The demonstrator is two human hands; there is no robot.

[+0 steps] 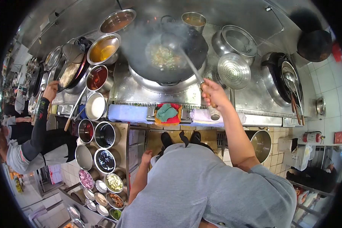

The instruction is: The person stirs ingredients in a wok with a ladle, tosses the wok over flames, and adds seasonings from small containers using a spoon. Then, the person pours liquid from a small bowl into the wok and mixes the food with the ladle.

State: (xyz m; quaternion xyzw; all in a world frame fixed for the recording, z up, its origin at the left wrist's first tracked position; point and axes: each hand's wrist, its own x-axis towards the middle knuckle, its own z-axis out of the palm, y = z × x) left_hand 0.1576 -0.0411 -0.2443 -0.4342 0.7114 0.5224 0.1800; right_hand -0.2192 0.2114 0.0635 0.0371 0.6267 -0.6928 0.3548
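My right hand (213, 93) is closed around the wooden grip of a long metal ladle (192, 66). The ladle's head lies in the smoking black wok (193, 47), against a heap of chopped, pale and green food (164, 57). Smoke blurs the ladle's head and part of the food. Down by my left side hangs my left hand (147, 156), fingers loosely bent, with nothing visible in it. It is nearest to my dark trousers and the edge of the side counter. Below the wok lie folded red and green cloths (167, 113).
Left of the wok stand bowls of yellow oil (103, 49) and red liquid (98, 78). A perforated strainer (234, 71) rests on a pot at right. Several seasoning and ingredient pots (107, 159) fill the side counter. Another person's hand (50, 91) is at the left stove.
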